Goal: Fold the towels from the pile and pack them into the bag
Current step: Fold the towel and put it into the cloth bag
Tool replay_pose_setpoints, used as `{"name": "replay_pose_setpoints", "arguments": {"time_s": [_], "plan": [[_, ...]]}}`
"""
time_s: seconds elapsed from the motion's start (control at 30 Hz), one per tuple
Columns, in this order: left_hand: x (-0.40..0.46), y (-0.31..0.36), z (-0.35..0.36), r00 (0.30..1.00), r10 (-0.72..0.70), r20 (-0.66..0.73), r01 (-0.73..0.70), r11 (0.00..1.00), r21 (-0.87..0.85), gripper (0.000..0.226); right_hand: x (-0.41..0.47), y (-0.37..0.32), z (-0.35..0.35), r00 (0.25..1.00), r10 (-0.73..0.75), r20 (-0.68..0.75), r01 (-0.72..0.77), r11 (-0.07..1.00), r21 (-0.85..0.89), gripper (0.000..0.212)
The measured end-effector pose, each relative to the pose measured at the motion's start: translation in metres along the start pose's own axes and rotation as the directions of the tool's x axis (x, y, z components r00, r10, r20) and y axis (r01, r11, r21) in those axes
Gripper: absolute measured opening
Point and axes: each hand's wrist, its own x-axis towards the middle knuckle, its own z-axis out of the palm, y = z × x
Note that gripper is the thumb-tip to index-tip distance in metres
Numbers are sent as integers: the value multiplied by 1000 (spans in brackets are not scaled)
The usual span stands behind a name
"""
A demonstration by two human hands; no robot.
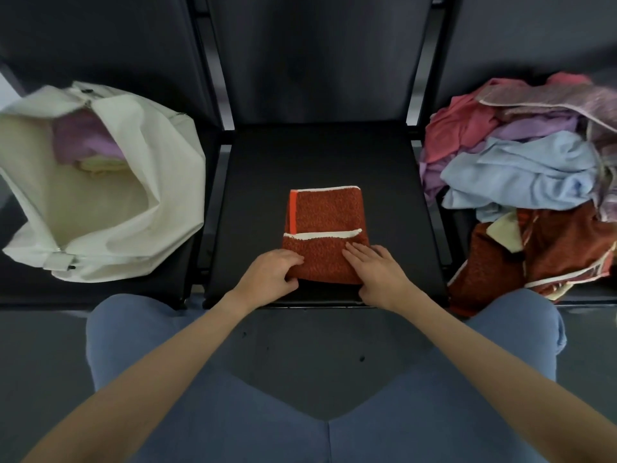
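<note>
A rust-red towel (325, 222) with white trim lies folded on the middle black seat (260, 182). My left hand (272, 274) grips its near left corner, fingers on top and thumb at the edge. My right hand (374, 272) holds the near right part, fingers flat on top and thumb under the fold. The white bag (143, 208) lies open on the left seat with a folded purple towel (86, 142) and a pale one inside. The towel pile (527, 182) sits on the right seat.
The pile holds pink, lilac, light-blue and rust-red towels, and a red one hangs over the seat's front edge (480, 289). Black seat backs (317, 61) rise behind. My knees in blue trousers (167, 355) are close under the seat edge.
</note>
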Motion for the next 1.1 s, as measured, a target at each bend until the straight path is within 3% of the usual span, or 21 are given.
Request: {"name": "replay_pose_setpoints", "arguments": {"time_s": [0.1,0.2,0.33,0.43,0.5,0.53,0.6,0.77,0.87,0.97,1.1], "plan": [[-11,9,-9,1000,-23,-20,20,990,-137,30,-14,4,-4,998,-12,-65,20,991,135,69],[-26,17,-15,987,-147,-68,114,928,-355,21,-30,5,-19,993,68,-94,-21,903,430,40],[-20,17,-22,928,-349,-127,214,781,-587,26,-27,11,-32,968,240,-71,-60,497,866,12],[1,13,-27,886,-443,-135,242,691,-681,23,-13,16,-29,936,350,-34,-49,225,973,4],[16,9,-27,865,-490,-104,263,621,-739,19,-5,18,-24,924,381,33,-84,118,989,18],[23,8,-26,857,-509,-85,272,585,-764,18,-2,18,-22,920,388,57,-103,99,990,28],[35,4,-24,831,-555,-44,302,514,-803,23,5,19,-15,911,407,66,-142,160,977,40],[50,-2,-20,762,-641,89,410,371,-834,64,25,16,-3,848,529,33,-204,270,941,35],[46,-9,-14,769,-623,144,472,400,-786,81,33,13,-1,795,604,43,-272,292,917,38],[43,-14,-3,748,-642,167,554,466,-690,80,41,13,8,752,650,111,-368,274,889,47],[47,-16,9,632,-740,230,719,451,-529,74,52,11,7,701,688,190,-494,274,825,56]]}}
